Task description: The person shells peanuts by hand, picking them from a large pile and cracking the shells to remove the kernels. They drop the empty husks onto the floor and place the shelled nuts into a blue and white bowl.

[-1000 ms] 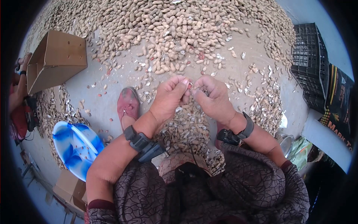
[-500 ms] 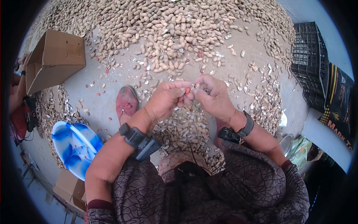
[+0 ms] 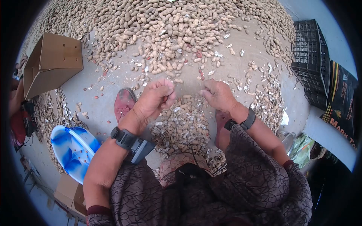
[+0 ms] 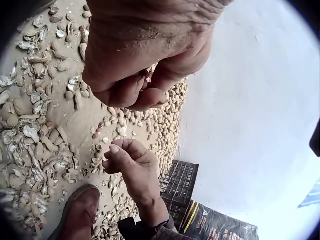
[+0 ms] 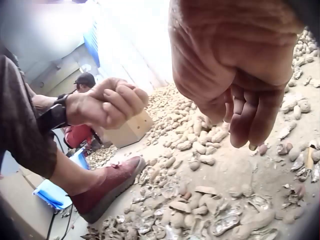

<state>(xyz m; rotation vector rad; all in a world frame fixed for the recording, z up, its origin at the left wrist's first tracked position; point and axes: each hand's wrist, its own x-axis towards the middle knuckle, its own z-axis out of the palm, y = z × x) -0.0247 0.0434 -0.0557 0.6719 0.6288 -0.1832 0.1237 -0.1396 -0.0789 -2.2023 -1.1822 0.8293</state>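
My left hand (image 3: 155,98) hovers above the floor with its fingers curled round peanut kernels. A small brown bit of them (image 4: 146,75) shows between the fingers in the left wrist view; the rest is hidden. To its right, apart from it, is my right hand (image 3: 220,95), its fingers loosely bent and pointing down, with nothing seen in them. Below and between both hands lies a heap of cracked peanut shells (image 3: 183,126). Beyond them spreads a large pile of unshelled peanuts (image 3: 169,26), with a few red kernels (image 3: 199,54) at its near edge.
A blue and white basin (image 3: 60,139) holding a few kernels stands at left, near a cardboard box (image 3: 62,52). Black crates (image 3: 311,52) and a black printed bag (image 3: 341,101) are at right. My red shoe (image 3: 123,103) flanks the shells. Another person (image 5: 84,82) sits beyond the box.
The hands were together at a peanut with red kernels showing. They have since parted, the left moving left and closing its fingers over the kernels, the right moving slightly right.
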